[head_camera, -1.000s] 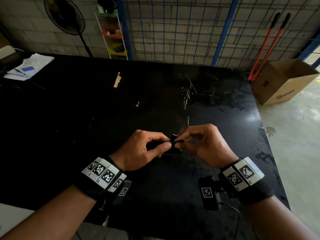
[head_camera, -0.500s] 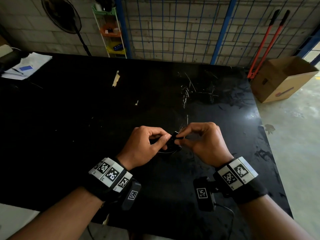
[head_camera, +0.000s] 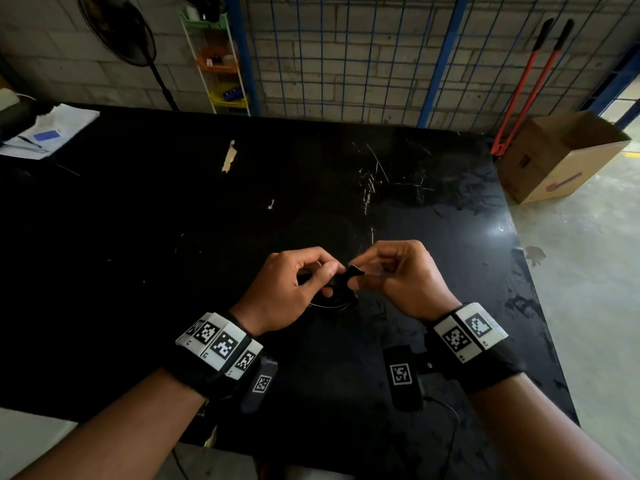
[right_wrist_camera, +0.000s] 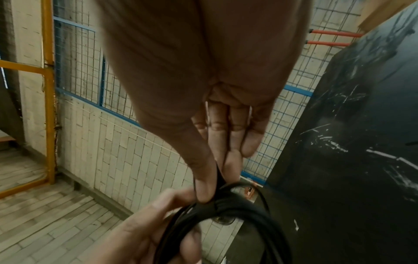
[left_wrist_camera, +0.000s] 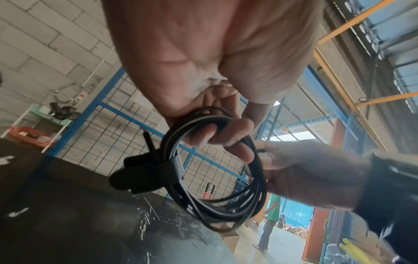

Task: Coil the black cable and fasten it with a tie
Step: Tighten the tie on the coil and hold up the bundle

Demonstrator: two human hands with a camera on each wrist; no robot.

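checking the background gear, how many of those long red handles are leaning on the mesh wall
2. Both red handles stand side by side against the mesh wall at the table's far right corner, just left of the cardboard box: the left one, the right one. None looks hidden.

Both hands, left hand and right hand, close together, fingers curled, pinching.

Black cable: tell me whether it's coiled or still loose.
Coiled. In the left wrist view the black cable forms several stacked loops, held by the left hand, with the tie wrapped across one side.
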